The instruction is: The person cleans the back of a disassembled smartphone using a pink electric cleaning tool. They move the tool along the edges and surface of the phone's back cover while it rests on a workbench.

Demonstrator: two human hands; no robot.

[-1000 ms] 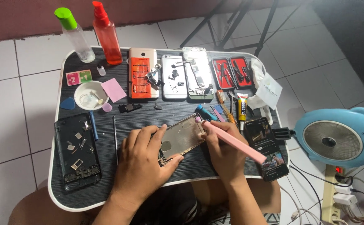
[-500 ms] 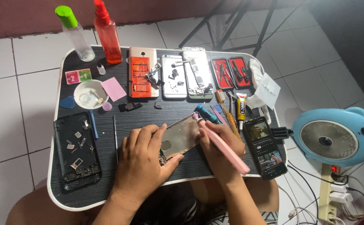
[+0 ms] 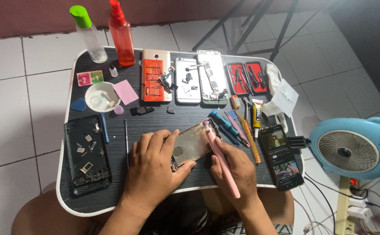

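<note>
My left hand (image 3: 153, 169) lies flat over the lower end of the phone back housing (image 3: 193, 143), thumb and fingers pressed on its edges so the shell does not slide on the black tray table (image 3: 111, 191). The housing sits near the table's front edge, tilted, inner metal face up. My right hand (image 3: 237, 172) pinches a pink pen-shaped tool (image 3: 220, 163) — fingers closed round its shaft, as one holds a pencil — with the tip resting at the housing's upper right corner, where fine work calls for a steady angle.

Just right of the housing lie blue and pink pry tools (image 3: 229, 126) and a tube of adhesive (image 3: 257, 115), kept within easy reach of the working hand. A lit smartphone (image 3: 281, 156) rests at the right edge, screen facing me (showing video thumbnails). At the left lies a dark phone frame (image 3: 85, 156) carrying loose small parts; above it, a white dish (image 3: 100, 96). Along the back stand an orange-backed phone (image 3: 155, 76), two opened phones (image 3: 200, 80), a red tool case (image 3: 246, 78) and two spray bottles (image 3: 107, 32) — set well apart from my hands. A blue fan (image 3: 351, 148) stands off the table, at right.
</note>
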